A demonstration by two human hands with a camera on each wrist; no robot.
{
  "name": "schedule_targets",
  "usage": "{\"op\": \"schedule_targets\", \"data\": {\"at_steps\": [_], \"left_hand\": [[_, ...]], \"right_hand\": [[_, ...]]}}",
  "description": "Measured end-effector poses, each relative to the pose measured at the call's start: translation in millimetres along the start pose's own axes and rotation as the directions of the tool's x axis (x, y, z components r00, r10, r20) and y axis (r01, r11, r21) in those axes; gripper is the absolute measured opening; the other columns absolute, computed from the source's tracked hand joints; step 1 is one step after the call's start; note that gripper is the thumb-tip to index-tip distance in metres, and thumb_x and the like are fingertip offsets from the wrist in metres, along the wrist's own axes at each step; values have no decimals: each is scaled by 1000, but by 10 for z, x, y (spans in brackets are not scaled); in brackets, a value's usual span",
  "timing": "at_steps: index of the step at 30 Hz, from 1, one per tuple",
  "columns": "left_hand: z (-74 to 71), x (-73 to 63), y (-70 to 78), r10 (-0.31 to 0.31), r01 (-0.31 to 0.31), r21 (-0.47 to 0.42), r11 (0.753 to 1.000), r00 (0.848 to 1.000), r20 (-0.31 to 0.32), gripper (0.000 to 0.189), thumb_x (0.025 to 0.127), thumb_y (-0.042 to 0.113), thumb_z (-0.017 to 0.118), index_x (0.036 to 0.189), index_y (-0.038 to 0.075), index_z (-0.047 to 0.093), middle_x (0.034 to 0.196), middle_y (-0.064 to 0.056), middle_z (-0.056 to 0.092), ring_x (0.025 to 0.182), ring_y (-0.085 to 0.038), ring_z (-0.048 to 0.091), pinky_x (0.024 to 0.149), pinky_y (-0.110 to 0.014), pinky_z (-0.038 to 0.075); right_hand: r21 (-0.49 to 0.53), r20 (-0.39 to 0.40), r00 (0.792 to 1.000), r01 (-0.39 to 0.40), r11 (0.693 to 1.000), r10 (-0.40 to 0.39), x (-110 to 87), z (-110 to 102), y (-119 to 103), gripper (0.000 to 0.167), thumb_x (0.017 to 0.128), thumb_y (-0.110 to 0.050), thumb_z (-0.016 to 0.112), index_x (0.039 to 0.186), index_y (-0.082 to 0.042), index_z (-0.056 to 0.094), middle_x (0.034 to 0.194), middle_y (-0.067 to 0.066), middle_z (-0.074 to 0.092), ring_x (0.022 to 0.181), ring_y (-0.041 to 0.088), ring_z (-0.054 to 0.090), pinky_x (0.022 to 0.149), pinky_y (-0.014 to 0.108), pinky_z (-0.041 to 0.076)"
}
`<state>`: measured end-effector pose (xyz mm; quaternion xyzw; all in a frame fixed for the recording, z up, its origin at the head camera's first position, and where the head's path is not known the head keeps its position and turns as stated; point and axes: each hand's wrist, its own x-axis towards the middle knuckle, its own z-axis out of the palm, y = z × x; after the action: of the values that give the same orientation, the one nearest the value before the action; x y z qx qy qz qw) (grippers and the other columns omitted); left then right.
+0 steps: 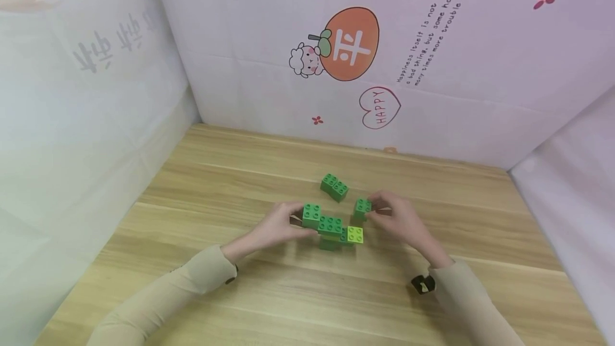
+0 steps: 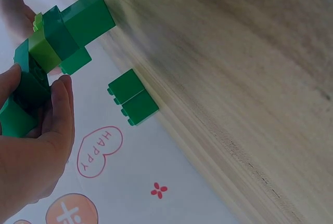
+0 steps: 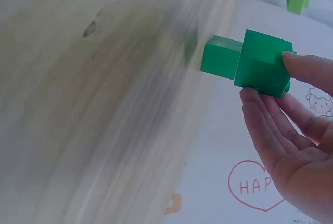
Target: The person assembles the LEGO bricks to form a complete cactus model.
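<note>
Gripping green-and-lime plastic-brick assembly (image 1: 330, 225) in left hand (image 1: 276, 224), likely for steadiness; pinching square green plastic brick (image 1: 362, 209) in right hand (image 1: 397, 220), leaving 4 studs exposed.

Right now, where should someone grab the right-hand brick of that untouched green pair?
Probably from above, pinching the right-hand brick across its two opposite free walls, the ones running along the pair: its studs face up, and the left-hand brick stands against another wall.
</note>
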<state>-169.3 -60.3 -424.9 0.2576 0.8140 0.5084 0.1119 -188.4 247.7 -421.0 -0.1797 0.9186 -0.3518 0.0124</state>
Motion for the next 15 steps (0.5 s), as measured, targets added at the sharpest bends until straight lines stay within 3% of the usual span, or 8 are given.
{"op": "schedule_targets", "data": {"at_steps": [7, 15], "left_hand": [[1, 0, -16, 4, -4, 3, 1000, 1000, 3, 37, 81, 9, 80, 116, 6, 67, 104, -11, 75, 95, -20, 71, 83, -16, 60], [-2, 2, -14, 7, -7, 2, 1000, 1000, 5, 37, 82, 10, 80, 116, 7, 67, 104, -10, 75, 96, -19, 71, 84, -17, 59]], "right_hand": [[-6, -8, 999, 37, 999, -37, -71, -33, -66, 32, 86, -10, 74, 117, -5, 64, 111, 13, 73, 101, 28, 71, 87, 38, 63], [-1, -20, 997, 70, 998, -70, -148, -83, -150, 31, 87, -8, 74, 116, -6, 64, 111, 13, 73, 100, 30, 71, 88, 45, 62]]}}
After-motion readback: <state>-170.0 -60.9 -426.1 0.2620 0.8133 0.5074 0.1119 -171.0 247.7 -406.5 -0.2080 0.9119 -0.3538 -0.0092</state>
